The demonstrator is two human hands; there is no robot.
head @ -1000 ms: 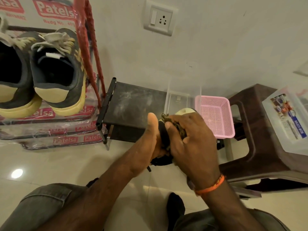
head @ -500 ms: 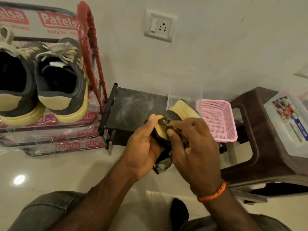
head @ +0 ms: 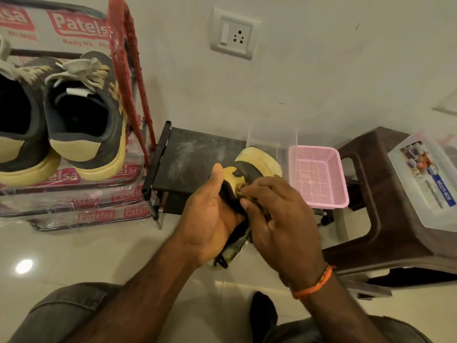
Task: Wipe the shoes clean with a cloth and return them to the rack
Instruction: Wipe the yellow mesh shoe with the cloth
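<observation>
Shoe [head: 257,167] under cleaning: a dark grey sneaker with a thick, pale yellow rubber sole, held in the air between both hands, above the glossy tiled floor [head: 74,251] and in front of a low black shelf [head: 195,159] with a dusty, smeared top.

At the left, two matching sneakers [head: 81,115] stand on the rack [head: 74,204], heels toward the camera: grey suede-like uppers, cream heel patches, off-white laces. The rack is wrapped in clear plastic printed with red "Patelsa" labels; a red upright [head: 126,58] rises at its side.

The left hand [head: 210,219] cups the held shoe from the left, fingers curled beneath it and the thumb lying straight up along its side. The right hand [head: 279,219] has its fingers bent over a crumpled, mottled cloth [head: 241,188], pressing it against the yellow part of the shoe; the fingertips meet the shoe just right of the left thumb. An orange thread band [head: 314,285] circles the right wrist.

Further right: a pink perforated plastic basket [head: 319,179], then a brown moulded plastic stool [head: 366,219] carrying a translucent lidded box [head: 425,179]. A white switch-and-socket plate [head: 235,33] sits on the wall.
</observation>
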